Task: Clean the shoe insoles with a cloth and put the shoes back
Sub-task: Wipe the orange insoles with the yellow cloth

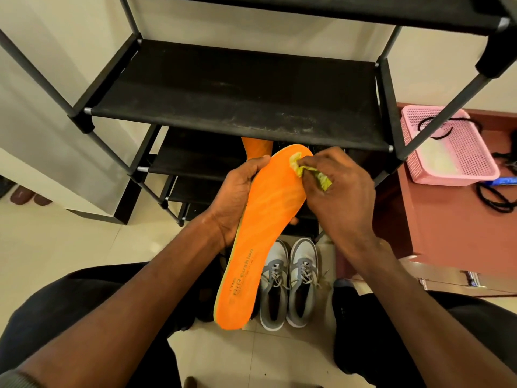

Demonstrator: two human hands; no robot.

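Observation:
My left hand [237,197] grips a long orange insole [268,219] by its left edge, toe end pointing away from me. My right hand [335,191] pinches a crumpled yellow-green cloth [310,173] and presses it against the insole's toe area. A second orange insole [256,148] peeks out behind, on a lower shelf of the black shoe rack [237,99]. A pair of grey and white sneakers [289,284] stands on the floor between my knees, toes toward the rack.
The rack's black fabric shelves rise in front of me. A pink perforated basket [453,147] sits on a reddish-brown cabinet [436,219] at the right, with black cords beside it. Dark red slippers [25,197] lie on the floor at far left. Cream tiles cover the floor.

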